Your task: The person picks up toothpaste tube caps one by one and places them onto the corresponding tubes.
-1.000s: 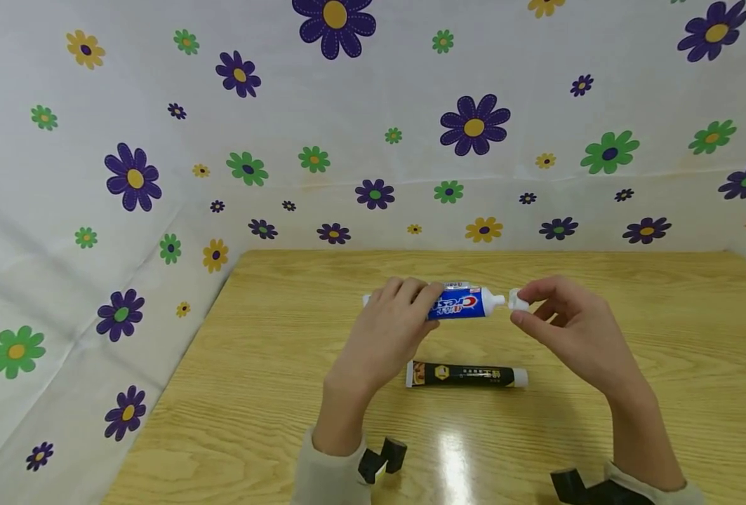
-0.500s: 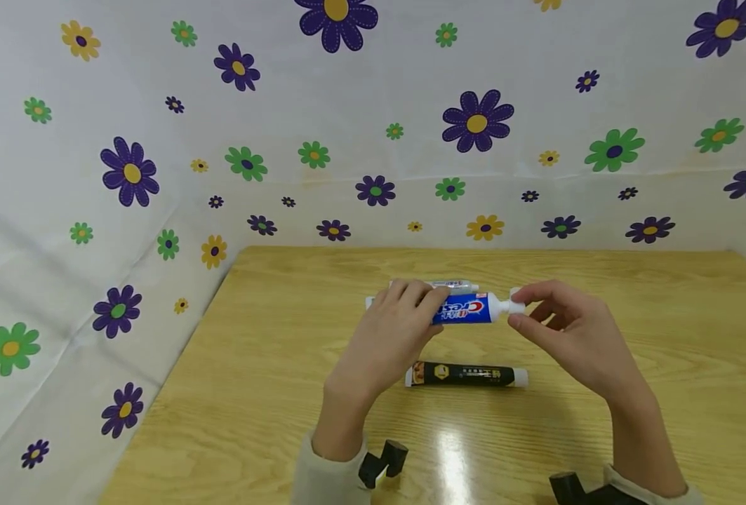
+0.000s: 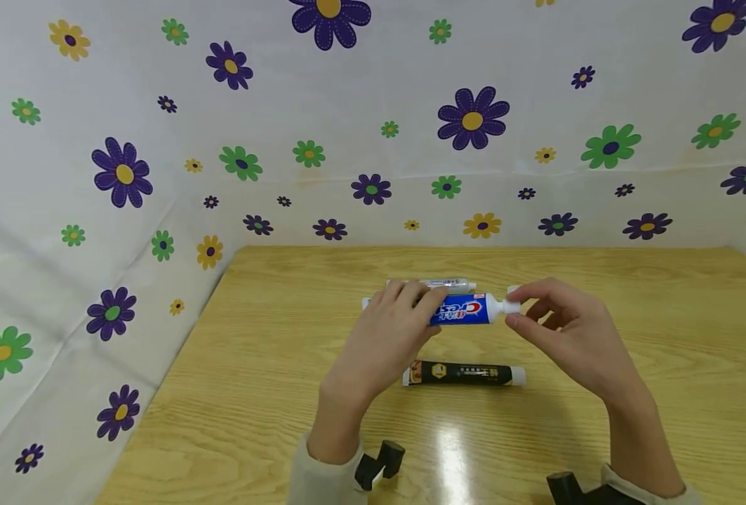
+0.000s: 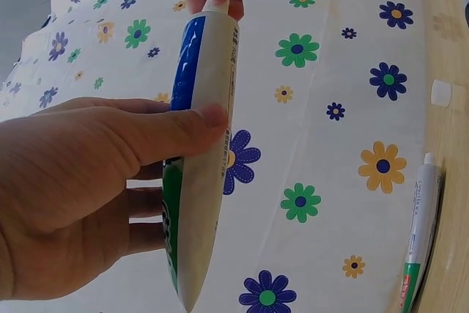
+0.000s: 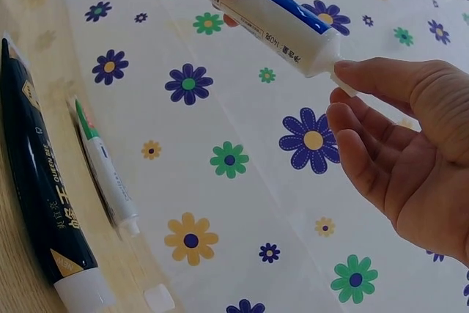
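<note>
My left hand [image 3: 388,337] grips a blue and white toothpaste tube [image 3: 464,309] round its middle, held above the table. In the left wrist view the tube's [image 4: 201,152] white side and green tail end show. With thumb and finger, my right hand [image 3: 575,337] pinches the small white cap [image 3: 510,307] at the tube's nozzle. Its thumb covers part of the cap [image 5: 343,84] in the right wrist view. A black toothpaste tube [image 3: 467,374] with a white cap lies on the table nearer me. Behind my left hand lies a slimmer white and green toothpaste tube [image 3: 455,285], its nozzle uncapped.
A loose white cap [image 4: 441,93] lies on the wooden table [image 3: 252,365] near the slim tube. Past the table's far edge hangs a white flowered cloth [image 3: 347,147], which also runs along the left side.
The white cap in my right hand was apart from the nozzle and now meets it. The blue tube has come slightly nearer, showing more of the slim tube behind.
</note>
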Demonstrator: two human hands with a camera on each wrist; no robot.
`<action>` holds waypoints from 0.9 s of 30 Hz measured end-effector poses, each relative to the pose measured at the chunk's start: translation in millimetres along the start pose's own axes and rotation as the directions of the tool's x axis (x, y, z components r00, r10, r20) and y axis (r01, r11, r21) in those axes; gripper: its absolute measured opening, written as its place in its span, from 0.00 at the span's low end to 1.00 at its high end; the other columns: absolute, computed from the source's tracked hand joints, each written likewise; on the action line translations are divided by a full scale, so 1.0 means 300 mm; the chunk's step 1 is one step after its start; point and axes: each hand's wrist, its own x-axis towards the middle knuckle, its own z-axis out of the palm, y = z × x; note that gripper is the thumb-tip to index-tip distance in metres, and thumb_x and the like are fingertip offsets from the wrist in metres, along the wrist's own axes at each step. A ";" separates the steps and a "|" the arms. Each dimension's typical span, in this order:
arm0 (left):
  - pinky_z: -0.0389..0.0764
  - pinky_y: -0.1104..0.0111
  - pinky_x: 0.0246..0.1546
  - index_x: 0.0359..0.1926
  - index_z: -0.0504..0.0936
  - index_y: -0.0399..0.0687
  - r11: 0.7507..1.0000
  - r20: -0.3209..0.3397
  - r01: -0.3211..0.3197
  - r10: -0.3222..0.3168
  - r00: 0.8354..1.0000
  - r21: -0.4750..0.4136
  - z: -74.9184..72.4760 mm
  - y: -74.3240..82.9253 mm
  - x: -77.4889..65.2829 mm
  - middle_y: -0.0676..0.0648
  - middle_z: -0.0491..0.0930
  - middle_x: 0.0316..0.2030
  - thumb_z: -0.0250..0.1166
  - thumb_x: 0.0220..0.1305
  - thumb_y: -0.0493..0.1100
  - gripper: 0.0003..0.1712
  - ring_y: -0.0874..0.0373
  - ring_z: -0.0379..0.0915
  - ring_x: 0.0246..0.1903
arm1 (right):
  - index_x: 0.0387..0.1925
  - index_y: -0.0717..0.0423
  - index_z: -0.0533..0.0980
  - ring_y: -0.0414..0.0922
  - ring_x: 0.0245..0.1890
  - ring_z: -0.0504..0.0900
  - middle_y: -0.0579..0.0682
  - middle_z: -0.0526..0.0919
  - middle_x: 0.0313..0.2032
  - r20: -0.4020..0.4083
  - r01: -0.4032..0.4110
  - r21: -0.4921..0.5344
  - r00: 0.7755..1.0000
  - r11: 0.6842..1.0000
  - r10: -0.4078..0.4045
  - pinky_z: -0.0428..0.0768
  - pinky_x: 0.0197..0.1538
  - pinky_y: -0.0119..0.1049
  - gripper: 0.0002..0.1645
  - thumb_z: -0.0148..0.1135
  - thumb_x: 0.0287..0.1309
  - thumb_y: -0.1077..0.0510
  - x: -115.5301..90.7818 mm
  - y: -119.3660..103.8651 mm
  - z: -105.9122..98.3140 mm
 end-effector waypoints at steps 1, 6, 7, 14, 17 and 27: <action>0.77 0.56 0.57 0.63 0.73 0.48 1.000 -0.003 -0.002 0.002 1.000 -0.009 0.000 0.000 0.000 0.46 0.78 0.53 0.67 0.67 0.45 0.25 0.49 0.73 0.55 | 0.47 0.52 0.82 0.38 0.29 0.78 0.43 0.83 0.34 0.000 0.005 0.003 1.000 1.000 -0.005 0.77 0.28 0.29 0.17 0.69 0.56 0.69 0.000 -0.001 0.000; 0.78 0.57 0.55 0.63 0.72 0.48 0.999 -0.005 -0.007 0.007 1.000 -0.047 -0.002 -0.003 0.000 0.45 0.77 0.52 0.66 0.67 0.44 0.26 0.49 0.75 0.53 | 0.47 0.53 0.82 0.38 0.31 0.78 0.42 0.83 0.37 0.001 0.030 0.012 1.000 0.999 -0.030 0.77 0.30 0.28 0.18 0.68 0.56 0.71 -0.002 -0.002 -0.003; 0.78 0.56 0.55 0.63 0.72 0.48 0.999 -0.005 -0.007 0.007 1.000 -0.050 -0.002 -0.004 0.000 0.45 0.77 0.52 0.66 0.67 0.43 0.26 0.49 0.75 0.53 | 0.47 0.53 0.82 0.38 0.31 0.78 0.42 0.83 0.38 0.001 0.035 0.015 0.999 0.999 -0.035 0.77 0.30 0.28 0.18 0.68 0.56 0.71 -0.002 -0.003 -0.003; 0.77 0.55 0.57 0.63 0.72 0.47 0.999 0.009 -0.002 0.002 1.000 -0.041 -0.006 -0.003 0.000 0.45 0.77 0.53 0.67 0.67 0.45 0.26 0.49 0.76 0.54 | 0.49 0.55 0.81 0.37 0.31 0.79 0.44 0.83 0.39 0.002 0.021 0.016 1.000 1.000 -0.021 0.77 0.28 0.28 0.19 0.68 0.57 0.71 -0.001 -0.006 -0.006; 0.77 0.55 0.58 0.64 0.72 0.48 1.000 0.010 -0.003 0.003 1.000 -0.031 -0.008 -0.002 0.001 0.46 0.77 0.53 0.67 0.67 0.45 0.26 0.49 0.76 0.54 | 0.51 0.56 0.80 0.39 0.29 0.80 0.47 0.84 0.38 0.012 -0.005 0.017 1.000 1.000 0.005 0.77 0.27 0.29 0.19 0.68 0.58 0.69 -0.001 -0.006 -0.008; 0.78 0.56 0.55 0.62 0.73 0.47 1.000 -0.021 -0.014 0.014 1.000 -0.002 -0.007 0.000 0.000 0.46 0.78 0.53 0.68 0.66 0.45 0.26 0.50 0.76 0.53 | 0.47 0.55 0.81 0.41 0.25 0.78 0.46 0.82 0.32 0.017 -0.040 -0.007 0.999 0.999 0.040 0.77 0.26 0.30 0.14 0.69 0.59 0.66 0.000 -0.004 -0.011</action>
